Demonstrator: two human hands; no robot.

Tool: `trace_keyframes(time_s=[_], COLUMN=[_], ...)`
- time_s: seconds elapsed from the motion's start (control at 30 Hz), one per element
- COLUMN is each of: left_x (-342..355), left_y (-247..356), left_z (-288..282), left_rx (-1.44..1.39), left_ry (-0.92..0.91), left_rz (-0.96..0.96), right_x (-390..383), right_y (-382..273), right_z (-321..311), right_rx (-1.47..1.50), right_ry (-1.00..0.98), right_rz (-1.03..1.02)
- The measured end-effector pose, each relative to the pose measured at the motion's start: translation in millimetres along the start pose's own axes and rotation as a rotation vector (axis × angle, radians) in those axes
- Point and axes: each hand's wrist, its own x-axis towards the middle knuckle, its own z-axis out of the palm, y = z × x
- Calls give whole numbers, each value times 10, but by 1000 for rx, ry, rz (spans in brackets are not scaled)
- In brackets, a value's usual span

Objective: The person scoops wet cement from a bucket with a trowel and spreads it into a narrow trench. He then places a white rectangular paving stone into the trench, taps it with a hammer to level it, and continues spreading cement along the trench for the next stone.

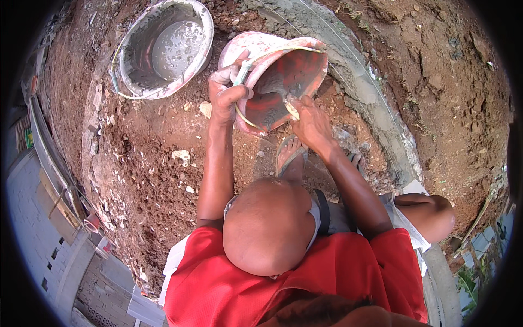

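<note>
Evidently, the main hazard sits with the reddish bucket [253, 41], which is tipped on its side above the soil in front of the person, its mouth turned toward them. Its inner wall carries grey paste [302, 76]. Whether its underside bears on the ground cannot be determined.

The left hand [227, 90] is closed at the bucket's near-left edge, about the pale green grip [243, 72] of the thin wire handle. Should that grip turn on its wire, or wet residue make it slick, the bucket could roll and shed paste. The right hand [311, 121] is curled around a pale yellowish piece [292, 110] at the lower rim; its kind cannot be confirmed. A slip there could, in my judgement, scrape knuckles against the rim.

Just below the mouth is a sandalled foot [289, 155], exposed to falling paste or to the bucket itself if the hold fails.

Farther out, a grey basin [207, 30] lies to the left, near enough to be knocked. To the right runs a grey mortar strip [376, 98] with string along it, liable to marking if the bucket swings wide.
</note>
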Motion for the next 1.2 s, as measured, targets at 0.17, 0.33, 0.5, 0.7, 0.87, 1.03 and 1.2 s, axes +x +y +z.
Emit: trace_keyframes(time_s=[0.17, 0.33, 0.5, 0.7, 0.87, 1.03, 1.2], left_x=[-42, -22, -90, -353, -461, -573, -591], left_y=[79, -6, -74, 278, 381, 223, 179], left_z=[15, 175, 31, 119, 215, -40, -113], left_rx=[-24, 81, -137, -272, -321, -360, -346], left_ry=[69, -37, 14, 130, 215, 186, 170], left_rz=[-75, 43, 112, 67, 16, -4, 11], right_x=[61, 258, 53, -302, -749, -833, -353], right_y=[164, 276, 97, 326, 529, 1273, 1701], right_z=[-149, 264, 322, -193, -839, -878, -711], right_rx=[-72, 38, 586, 1492, 1379, 987, 281], right_ry=[-116, -30, -497, -904, -596, 16, 320], right_rz=[33, 211, 129, 261, 354, 433, 400])
